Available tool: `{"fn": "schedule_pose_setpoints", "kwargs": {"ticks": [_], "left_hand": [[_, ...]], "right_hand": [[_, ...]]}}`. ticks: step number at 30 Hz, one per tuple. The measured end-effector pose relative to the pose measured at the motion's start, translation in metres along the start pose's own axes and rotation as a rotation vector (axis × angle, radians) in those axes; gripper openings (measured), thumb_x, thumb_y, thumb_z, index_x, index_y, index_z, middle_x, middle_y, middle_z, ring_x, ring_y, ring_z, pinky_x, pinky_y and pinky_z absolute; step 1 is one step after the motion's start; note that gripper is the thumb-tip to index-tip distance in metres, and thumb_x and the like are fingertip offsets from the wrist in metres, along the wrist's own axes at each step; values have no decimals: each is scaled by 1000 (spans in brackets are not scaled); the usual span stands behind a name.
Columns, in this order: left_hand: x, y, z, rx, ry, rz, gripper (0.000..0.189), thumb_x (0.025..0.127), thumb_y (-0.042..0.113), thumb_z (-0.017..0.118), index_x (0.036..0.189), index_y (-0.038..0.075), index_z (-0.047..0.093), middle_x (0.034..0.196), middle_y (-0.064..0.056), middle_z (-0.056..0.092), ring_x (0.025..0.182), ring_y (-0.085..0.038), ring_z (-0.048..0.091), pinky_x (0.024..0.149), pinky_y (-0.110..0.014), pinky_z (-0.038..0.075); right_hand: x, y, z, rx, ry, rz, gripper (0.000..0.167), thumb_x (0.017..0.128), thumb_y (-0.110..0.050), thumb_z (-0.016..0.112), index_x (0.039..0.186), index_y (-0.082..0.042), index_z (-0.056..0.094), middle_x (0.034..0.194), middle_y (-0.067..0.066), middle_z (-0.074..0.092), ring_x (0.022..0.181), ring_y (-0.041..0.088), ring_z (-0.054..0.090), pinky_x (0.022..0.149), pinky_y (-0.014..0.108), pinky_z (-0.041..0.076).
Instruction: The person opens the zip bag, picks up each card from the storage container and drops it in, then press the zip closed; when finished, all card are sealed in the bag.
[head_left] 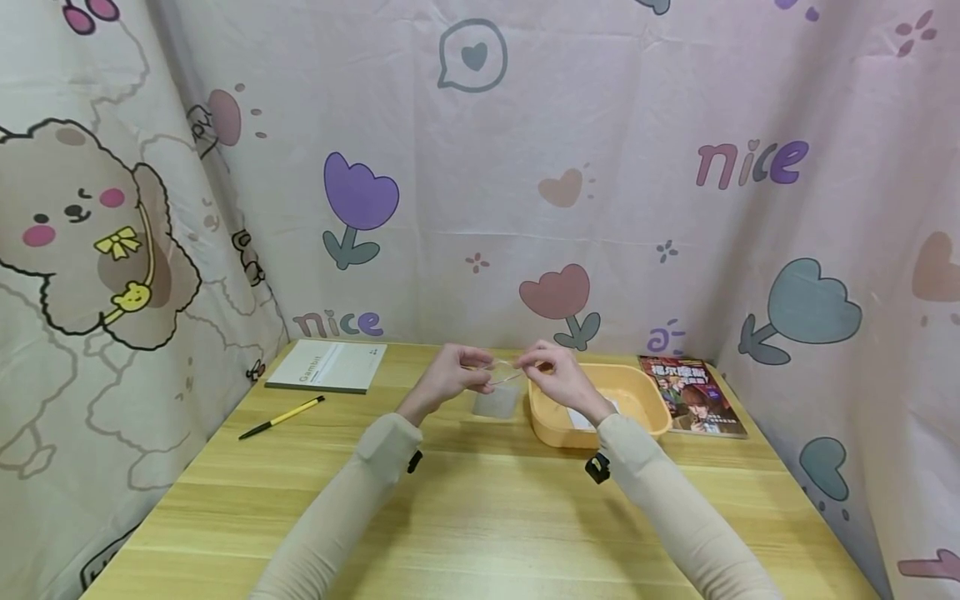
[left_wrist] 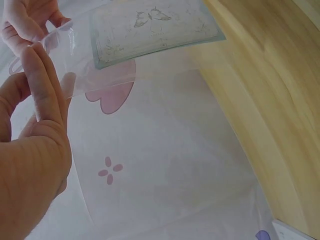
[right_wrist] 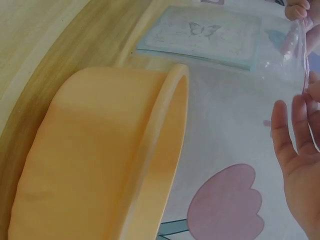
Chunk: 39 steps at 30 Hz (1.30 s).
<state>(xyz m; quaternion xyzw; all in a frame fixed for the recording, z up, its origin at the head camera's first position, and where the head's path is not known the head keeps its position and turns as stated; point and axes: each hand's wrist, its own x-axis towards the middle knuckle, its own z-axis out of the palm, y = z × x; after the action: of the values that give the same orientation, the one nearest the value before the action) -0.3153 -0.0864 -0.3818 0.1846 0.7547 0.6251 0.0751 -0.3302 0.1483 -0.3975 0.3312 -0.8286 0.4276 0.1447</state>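
Note:
A clear plastic zip bag [head_left: 497,402] hangs above the table between both hands, its mouth spread apart. Inside the bag lies a pale blue-green sheet or stack of paper with a butterfly print [left_wrist: 155,32]; the right wrist view shows the same butterfly sheet [right_wrist: 205,37]. My left hand [head_left: 452,375] pinches the left side of the bag's mouth. At the opposite side of that mouth, my right hand [head_left: 557,379] pinches the edge between thumb and forefinger, its other fingers [right_wrist: 282,130] spread out.
Beneath the right forearm stands a yellow plastic basket [head_left: 551,435] with a white item [head_left: 581,419] in it. A comic-style magazine [head_left: 701,404] lies right of the basket. Far left are a pale notebook [head_left: 326,367] and a yellow-and-black pen [head_left: 281,418]. A printed curtain [head_left: 465,167] hangs behind the table.

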Motion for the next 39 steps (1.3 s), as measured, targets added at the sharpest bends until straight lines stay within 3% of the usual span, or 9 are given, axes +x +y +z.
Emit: {"fn": "schedule_pose_setpoints", "kwargs": {"ticks": [7,10,14,18,22,25,29,34,39], "left_hand": [[-1,0,0,-11,5,-16,36,88,-7,65,123,-13,60,119,-29,64,71,-14,70,74,-32,65],[0,-1,-1,-4,12,-19,36,88,-7,66,123,-12,60,119,-28,65,70,-14,70,75,-35,65],[1,-1,-1,7,18,-28,36,88,-6,67,123,-10,61,120,-25,66,71,-15,71,77,-38,65],[0,-1,-1,7,17,-22,35,88,-6,66,123,-11,61,120,-26,65,71,-15,71,74,-34,65],[-1,0,-2,12,21,-14,35,89,-6,65,123,-11,61,120,-26,65,71,-15,71,72,-32,65],[0,0,-2,18,24,-16,35,88,-6,66,123,-11,61,120,-25,65,71,-15,71,75,-34,65],[2,1,-2,19,24,-21,35,88,-6,66,123,-10,62,120,-25,66,71,-15,71,76,-36,65],[2,0,-1,20,12,0,35,88,-7,65,122,-12,61,120,-27,65,70,-15,70,73,-33,65],[0,-1,-1,12,10,7,34,88,-9,64,122,-12,61,120,-27,65,70,-15,70,72,-32,65]], "right_hand": [[-5,-6,-11,140,-59,125,17,94,-1,60,105,2,73,106,19,68,88,28,64,77,35,62],[-8,5,-15,222,-88,178,18,95,-2,60,109,4,71,109,24,67,87,21,68,80,43,62],[-12,28,-20,277,-107,228,19,95,-7,63,109,3,71,105,16,71,83,8,67,82,51,61],[-17,38,-31,266,-141,272,20,93,-9,66,110,1,71,98,4,73,79,13,68,75,39,63],[-21,45,-42,236,-179,293,21,93,-7,67,111,3,70,96,9,73,76,13,66,69,31,62],[-25,52,-49,195,-210,293,22,92,-4,65,112,7,68,100,19,72,81,15,67,71,31,62],[-35,62,-57,125,-245,310,24,92,0,63,114,10,66,107,26,69,93,28,69,75,28,61],[-48,75,-66,59,-254,372,24,90,3,62,114,8,67,111,28,68,99,28,67,81,26,59],[-56,89,-70,-31,-259,346,25,86,9,63,110,9,68,106,25,70,96,30,67,85,33,58]]}}
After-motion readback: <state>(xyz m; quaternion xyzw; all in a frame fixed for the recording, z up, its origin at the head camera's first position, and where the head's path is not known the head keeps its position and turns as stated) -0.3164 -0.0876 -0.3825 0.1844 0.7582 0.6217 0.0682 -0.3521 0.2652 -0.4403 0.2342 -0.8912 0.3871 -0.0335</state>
